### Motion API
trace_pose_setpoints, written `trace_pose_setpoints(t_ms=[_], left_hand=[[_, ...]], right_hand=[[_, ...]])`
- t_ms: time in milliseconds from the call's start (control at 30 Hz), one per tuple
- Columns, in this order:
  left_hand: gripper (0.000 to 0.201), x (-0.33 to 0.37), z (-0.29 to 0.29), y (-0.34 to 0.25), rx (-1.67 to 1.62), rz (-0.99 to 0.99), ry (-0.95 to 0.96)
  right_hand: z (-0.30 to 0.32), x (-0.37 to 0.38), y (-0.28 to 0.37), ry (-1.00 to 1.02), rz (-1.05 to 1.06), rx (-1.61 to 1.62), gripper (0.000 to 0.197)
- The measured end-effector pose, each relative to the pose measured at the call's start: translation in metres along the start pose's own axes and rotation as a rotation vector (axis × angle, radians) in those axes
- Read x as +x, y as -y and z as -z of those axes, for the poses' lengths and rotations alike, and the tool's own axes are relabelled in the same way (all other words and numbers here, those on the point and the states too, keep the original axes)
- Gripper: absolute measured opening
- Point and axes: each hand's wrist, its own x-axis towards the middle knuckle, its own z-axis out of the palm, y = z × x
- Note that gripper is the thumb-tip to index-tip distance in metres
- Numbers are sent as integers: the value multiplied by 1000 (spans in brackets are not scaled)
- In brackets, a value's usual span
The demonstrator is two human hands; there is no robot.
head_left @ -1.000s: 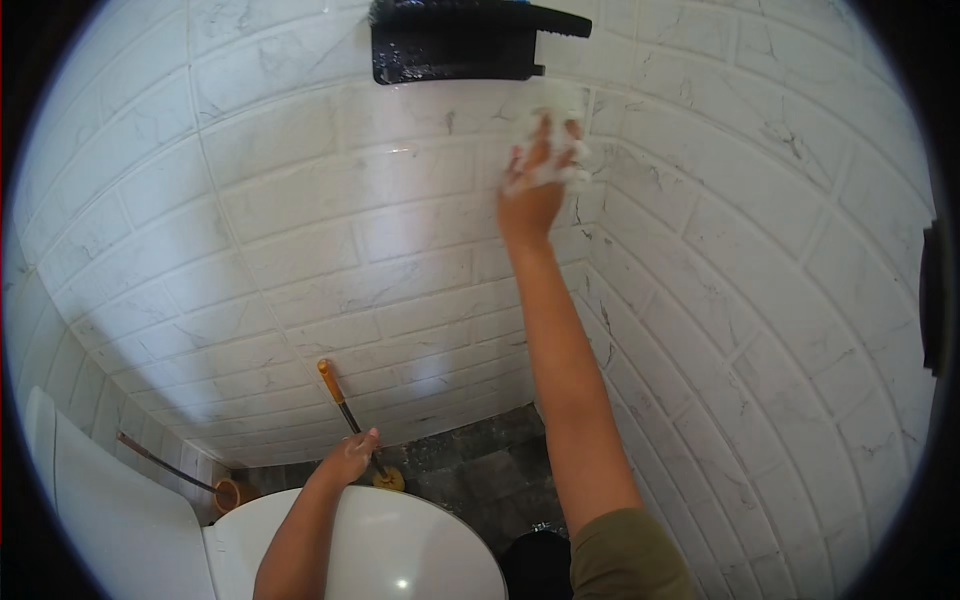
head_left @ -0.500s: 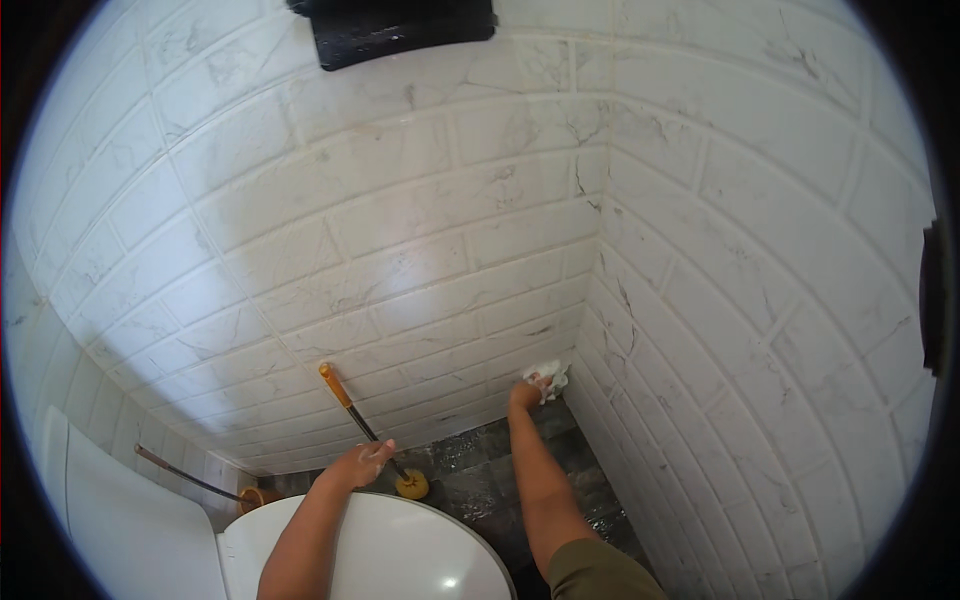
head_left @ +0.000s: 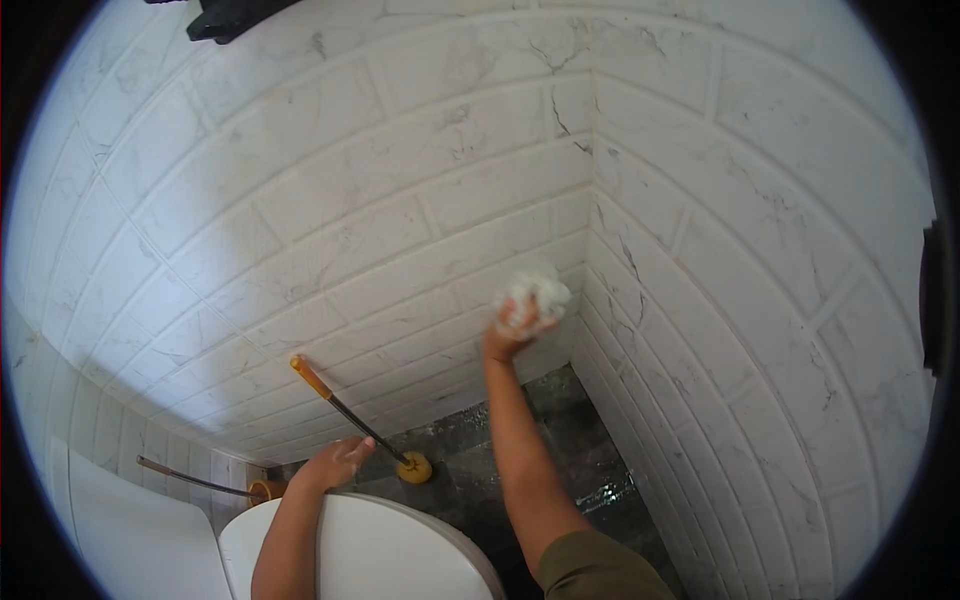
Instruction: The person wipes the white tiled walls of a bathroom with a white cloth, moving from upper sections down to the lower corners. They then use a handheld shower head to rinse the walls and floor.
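My right hand [head_left: 519, 330] is closed on a white, crumpled, foamy cloth [head_left: 541, 293], held at the tiled back wall [head_left: 400, 240] a little left of the corner. Whether it is fabric or a mesh puff is too blurred to tell. Over the far edge of the white toilet lid [head_left: 400, 555] lies my left hand [head_left: 335, 464], with suds on it and its fingers partly out of sight. Its fingertips come close to the dark stick of a brush [head_left: 345, 412], which leans on the wall with an orange grip and a round yellow head on the floor.
Wet dark floor tiles [head_left: 570, 420] run between the toilet and the right wall [head_left: 720, 350]. Behind the toilet, a second thin-handled tool [head_left: 205, 482] stands in an orange-brown holder [head_left: 266, 490]. A black fixture [head_left: 235, 15] hangs on the wall at the top.
My right hand has lifted the foamy cloth from the floor corner up the back wall. The left hand has shifted slightly left along the lid, and the whole view has tilted a little.
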Motion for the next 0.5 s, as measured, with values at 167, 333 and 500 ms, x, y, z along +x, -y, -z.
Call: trace_pose_setpoints(t_ms=[167,333,500], left_hand=[[72,6,-3,-8,64,-15,28],[73,1,-2,-11,36,47,58],[73,14,-3,-7,33,39,66]], right_hand=[[21,-46,-116,125,-677,-248,47],[5,-4,-62,257,-884,-283,50],[20,20,113,235,-38,252,45]])
